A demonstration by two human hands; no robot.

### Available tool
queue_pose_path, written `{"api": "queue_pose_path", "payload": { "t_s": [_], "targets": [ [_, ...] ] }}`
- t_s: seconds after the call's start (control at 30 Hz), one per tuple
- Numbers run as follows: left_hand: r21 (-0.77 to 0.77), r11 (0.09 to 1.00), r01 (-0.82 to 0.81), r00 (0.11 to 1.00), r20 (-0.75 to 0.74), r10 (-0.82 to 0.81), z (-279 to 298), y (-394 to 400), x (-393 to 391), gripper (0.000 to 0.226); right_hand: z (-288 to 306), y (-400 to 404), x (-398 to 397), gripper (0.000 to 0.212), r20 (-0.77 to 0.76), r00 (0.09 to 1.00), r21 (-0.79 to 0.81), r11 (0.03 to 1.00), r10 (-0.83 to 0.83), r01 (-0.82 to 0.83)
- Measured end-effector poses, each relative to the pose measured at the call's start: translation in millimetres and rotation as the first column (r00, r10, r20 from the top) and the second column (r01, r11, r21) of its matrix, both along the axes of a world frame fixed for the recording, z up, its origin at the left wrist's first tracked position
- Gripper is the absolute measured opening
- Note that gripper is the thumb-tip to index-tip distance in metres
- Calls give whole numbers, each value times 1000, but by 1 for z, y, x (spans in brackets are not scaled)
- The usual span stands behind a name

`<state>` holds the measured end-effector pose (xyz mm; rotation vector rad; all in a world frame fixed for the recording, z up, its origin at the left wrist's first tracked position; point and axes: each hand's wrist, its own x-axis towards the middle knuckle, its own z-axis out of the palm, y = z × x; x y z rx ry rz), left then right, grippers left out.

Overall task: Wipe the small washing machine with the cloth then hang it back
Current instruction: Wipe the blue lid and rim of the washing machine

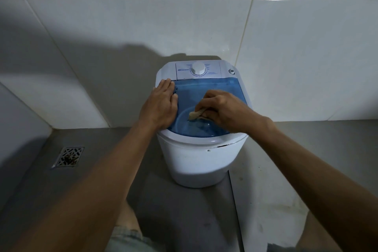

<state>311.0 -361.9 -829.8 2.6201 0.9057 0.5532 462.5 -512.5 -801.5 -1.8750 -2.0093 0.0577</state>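
Observation:
A small white washing machine (196,161) stands on the grey floor against the tiled wall. Its top has a translucent blue lid (221,90) and a white dial (198,69) on the back panel. My left hand (161,104) rests flat with straight fingers on the lid's left edge. My right hand (223,109) grips a bunched beige cloth (195,115) and presses it on the middle of the lid. Most of the cloth is hidden under my fingers.
A metal floor drain (68,156) lies in the floor at the left. White tiled walls (286,47) meet in a corner behind the machine. A dark seam (235,206) runs along the floor right of the machine. My knees show at the bottom edge.

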Motion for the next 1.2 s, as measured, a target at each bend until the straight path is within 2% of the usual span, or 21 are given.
{"api": "queue_pose_path", "payload": {
  "t_s": [0.17, 0.33, 0.53, 0.73, 0.83, 1.07, 1.2],
  "targets": [
    [-15, 1000, 4, 1000, -5, -4, -1, 0, 0, 46, -4, 5, -6, 16, -3, 1000, -13, 1000, -14, 14],
    [-23, 1000, 10, 1000, 1, -10, -5, 2, 0, 47, 14, -19, 16, 22, 167, 985, -134, 988, -52, 75],
    [7, 1000, 17, 1000, 13, -17, -2, -2, -1, 43, 9, -8, -5, 33, 330, 943, -68, 998, 35, -14],
    [-24, 1000, 11, 999, -33, -11, -7, 2, 0, 49, 19, -23, 3, 35, 436, 899, -88, 996, 36, 3],
    [-23, 1000, 0, 999, -32, 0, -7, 3, 0, 49, 21, -15, -3, 35, 398, 917, -117, 992, 10, 40],
    [15, 999, 31, 1000, -3, -31, -6, 4, 0, 44, 20, 5, -20, 17, 219, 975, -63, 996, -43, 58],
    [-14, 1000, 21, 999, -29, -21, -7, 4, -1, 48, 27, -7, -4, 19, 227, 972, -140, 986, -60, 94]
  ]
}}
